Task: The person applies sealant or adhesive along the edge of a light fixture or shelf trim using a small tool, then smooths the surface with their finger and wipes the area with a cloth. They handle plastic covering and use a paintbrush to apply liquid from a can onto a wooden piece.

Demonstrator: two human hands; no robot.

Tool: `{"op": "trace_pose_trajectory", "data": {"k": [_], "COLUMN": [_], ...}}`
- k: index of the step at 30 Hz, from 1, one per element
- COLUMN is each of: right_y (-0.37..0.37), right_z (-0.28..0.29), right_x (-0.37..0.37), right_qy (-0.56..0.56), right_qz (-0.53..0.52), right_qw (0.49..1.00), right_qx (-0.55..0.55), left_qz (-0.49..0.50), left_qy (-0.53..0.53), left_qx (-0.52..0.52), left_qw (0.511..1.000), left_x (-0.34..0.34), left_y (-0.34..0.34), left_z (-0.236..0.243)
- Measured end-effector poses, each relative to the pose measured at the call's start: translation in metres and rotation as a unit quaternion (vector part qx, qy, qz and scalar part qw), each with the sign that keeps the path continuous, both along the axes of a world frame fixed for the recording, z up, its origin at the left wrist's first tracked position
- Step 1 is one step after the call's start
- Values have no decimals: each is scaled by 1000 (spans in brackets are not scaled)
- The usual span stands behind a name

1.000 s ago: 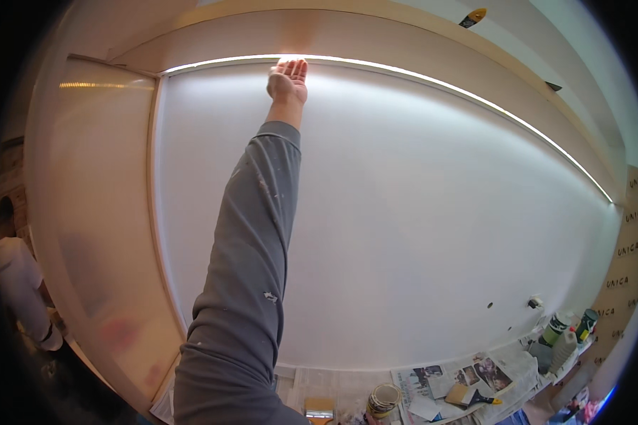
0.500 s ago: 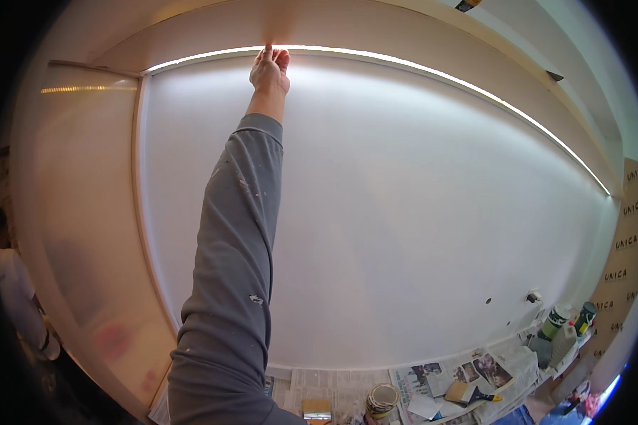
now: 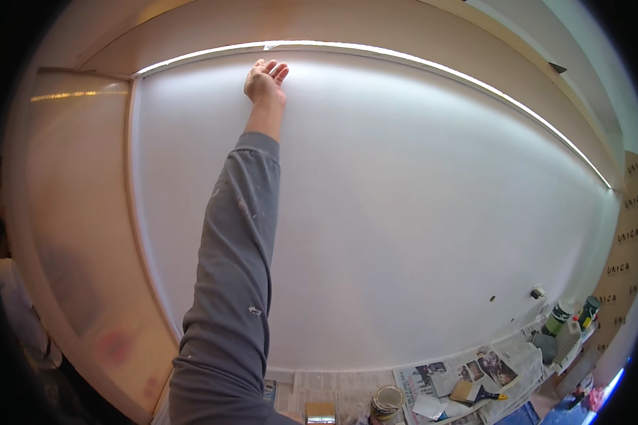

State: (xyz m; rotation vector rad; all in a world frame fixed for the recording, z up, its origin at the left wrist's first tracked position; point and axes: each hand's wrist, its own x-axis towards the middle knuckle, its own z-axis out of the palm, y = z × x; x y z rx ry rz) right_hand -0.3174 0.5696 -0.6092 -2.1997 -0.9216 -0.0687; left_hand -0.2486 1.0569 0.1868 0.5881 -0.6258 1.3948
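My left hand (image 3: 264, 83) is raised on a long outstretched arm in a grey sleeve with white paint specks. It sits just below a lit strip light (image 3: 361, 48) that runs under the shelf edge. The fingers are curled, and a small pale sliver shows between them; what it is cannot be made out. Above the fingertips, a small white flap (image 3: 268, 47) shows on the strip, apart from the hand. Behind the arm spreads a smooth white wall panel (image 3: 390, 205). My right hand does not show.
Newspaper (image 3: 500, 365) covers the counter below. On it lie a wide paintbrush (image 3: 473, 392), an open paint can (image 3: 388, 401) and another brush (image 3: 320, 412). Green-labelled cans (image 3: 558, 319) and a socket (image 3: 537, 292) are at right. A translucent panel (image 3: 85, 234) stands left, a person (image 3: 18, 304) beyond it.
My left hand has come down from the strip light, where a fingertip was touching it. A white flap now shows at that spot. The view has shifted slightly.
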Motion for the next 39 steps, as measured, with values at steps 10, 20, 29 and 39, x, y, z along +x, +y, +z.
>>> {"op": "trace_pose_trajectory", "data": {"k": [10,20,29,39], "right_y": [-3,-5,1,0], "right_z": [-22,-41,-7,-39], "right_x": [9,13,7,7], "right_qy": [-85,-137,-88,1], "right_qz": [37,32,38,-43], "right_qw": [996,990,993,999], "right_qx": [-12,-13,64,-2], "left_qz": [0,22,-44,65], "left_qy": [-34,14,34,114], "left_qx": [59,60,-5,74], "left_qw": [998,998,998,989], "left_x": [-8,-8,-2,-22], "left_y": [-15,-15,5,-40], "left_z": [20,32,10,31]}}
